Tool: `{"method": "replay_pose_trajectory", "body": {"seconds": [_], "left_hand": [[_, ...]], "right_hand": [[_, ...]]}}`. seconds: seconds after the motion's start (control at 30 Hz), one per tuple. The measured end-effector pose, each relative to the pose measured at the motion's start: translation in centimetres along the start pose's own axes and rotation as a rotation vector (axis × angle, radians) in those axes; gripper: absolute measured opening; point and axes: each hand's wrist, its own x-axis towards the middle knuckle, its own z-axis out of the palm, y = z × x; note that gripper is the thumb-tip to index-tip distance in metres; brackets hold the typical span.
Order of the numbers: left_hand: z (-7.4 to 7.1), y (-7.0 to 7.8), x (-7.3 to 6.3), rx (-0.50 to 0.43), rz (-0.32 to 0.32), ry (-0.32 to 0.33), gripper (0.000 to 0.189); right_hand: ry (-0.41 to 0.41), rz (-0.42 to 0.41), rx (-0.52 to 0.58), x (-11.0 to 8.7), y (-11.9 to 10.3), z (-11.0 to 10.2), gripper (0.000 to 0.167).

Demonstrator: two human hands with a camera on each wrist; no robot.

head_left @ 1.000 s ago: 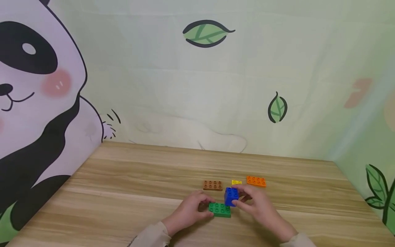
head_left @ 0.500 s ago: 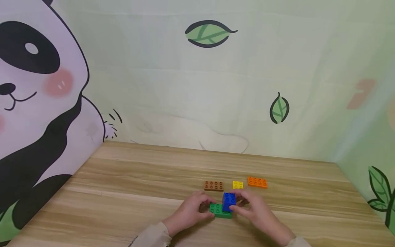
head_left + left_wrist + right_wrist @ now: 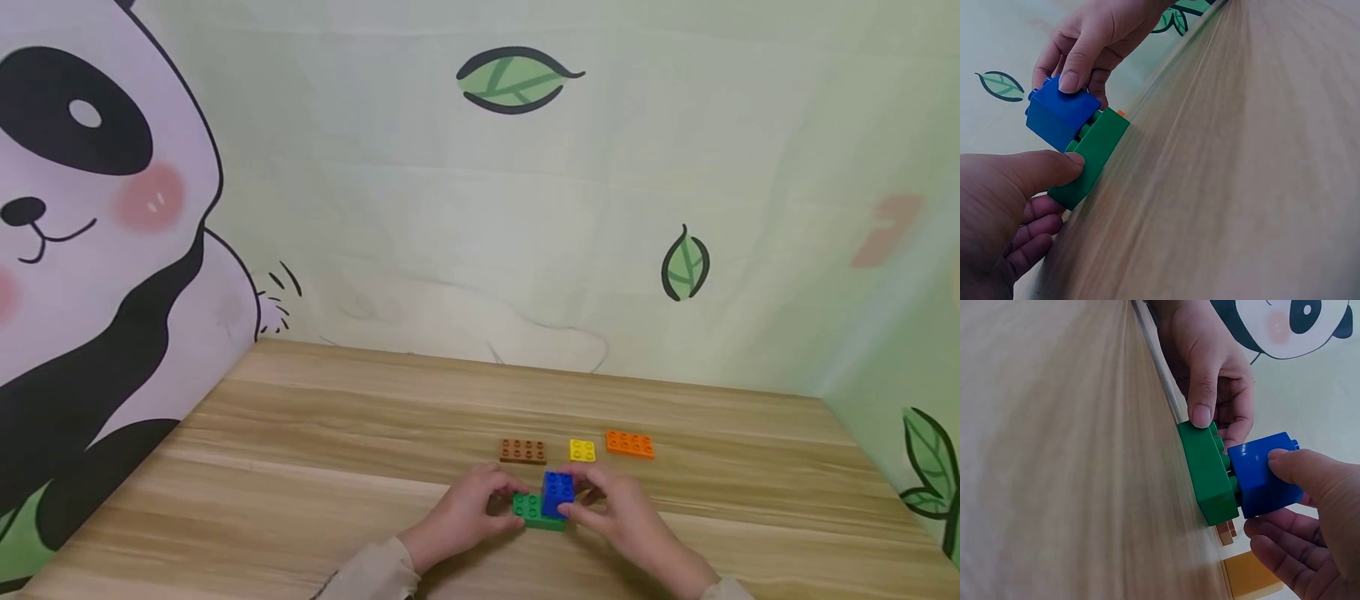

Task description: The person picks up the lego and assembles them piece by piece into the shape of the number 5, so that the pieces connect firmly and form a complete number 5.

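My left hand [image 3: 474, 510] pinches the left end of a flat green toy building brick [image 3: 527, 510] low at the table. Between thumb and fingers my right hand [image 3: 626, 512] holds a taller blue building brick [image 3: 557, 496] over the green one's right half. In the left wrist view, the blue brick [image 3: 1060, 115] leans a little, and green studs show along the seam under it. From the right wrist, a narrow gap with studs shows between the green brick [image 3: 1207, 472] and the blue brick [image 3: 1260, 475].
Behind the hands lie a flat brown brick [image 3: 522, 452], a small yellow brick [image 3: 582, 451] and a flat orange brick [image 3: 630, 444] on the wooden table [image 3: 337, 417]. A printed cloth backdrop [image 3: 375, 183] with a panda and leaves stands along the table's back and sides.
The right hand has brought the blue brick down and left onto the green brick's right half. The yellow brick, partly covered before, now shows whole. The left hand keeps its grip.
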Motion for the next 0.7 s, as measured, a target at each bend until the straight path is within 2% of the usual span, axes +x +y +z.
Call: {"method": "replay_pose_trajectory", "body": {"seconds": [0.23, 0.47, 0.7], "left_hand": [[0.01, 0.07, -0.01, 0.008, -0.001, 0.003, 0.031], [-0.01, 0.07, -0.02, 0.005, -0.003, 0.004, 0.031], [0.07, -0.03, -0.01, 0.010, 0.007, 0.009, 0.031]], "right_hand": [[-0.005, -0.004, 0.001, -0.03, 0.08, 0.06, 0.040], [0.002, -0.054, -0.004, -0.17, -0.09, 0.29, 0.038], [0.002, -0.031, -0.002, -0.24, -0.24, 0.25, 0.038]]}}
